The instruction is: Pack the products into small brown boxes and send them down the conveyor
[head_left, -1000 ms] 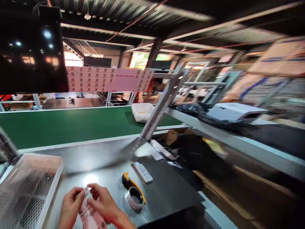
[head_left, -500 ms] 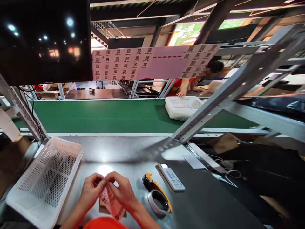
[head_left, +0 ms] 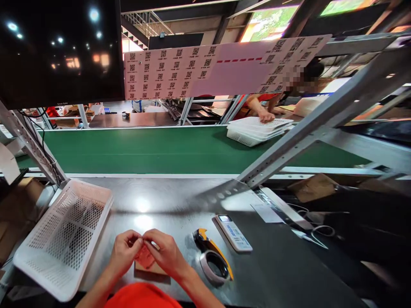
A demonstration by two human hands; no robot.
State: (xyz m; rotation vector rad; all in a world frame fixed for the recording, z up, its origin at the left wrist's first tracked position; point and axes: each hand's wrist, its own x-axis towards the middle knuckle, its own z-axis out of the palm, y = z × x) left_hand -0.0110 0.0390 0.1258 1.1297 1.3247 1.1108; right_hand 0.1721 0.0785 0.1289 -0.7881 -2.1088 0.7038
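Note:
My left hand (head_left: 124,251) and my right hand (head_left: 167,253) meet over the metal table, thumbs and fingers pinched together. Between them is a thin, pinkish printed sheet (head_left: 145,257), gripped at its upper edge; whether it is paper or film I cannot tell. Under it a flat brown cardboard piece (head_left: 152,277) lies on the table, partly covered by the hands and sheet. To the right of my right hand lies a yellow-and-black tape dispenser (head_left: 215,261) with a roll of tape.
An empty white perforated basket (head_left: 66,239) stands at the left. Past the tape dispenser lies a white handheld device (head_left: 233,233) with a small screen. A green conveyor belt (head_left: 138,149) runs behind the table. Across it, a co-worker's hand (head_left: 266,115) touches stacked white baskets (head_left: 245,134).
The sheet hung down as a longer pointed piece; now it looks shorter and more bunched between my fingers. Across the belt, the co-worker's hand has come down onto the baskets. My view has shifted slightly.

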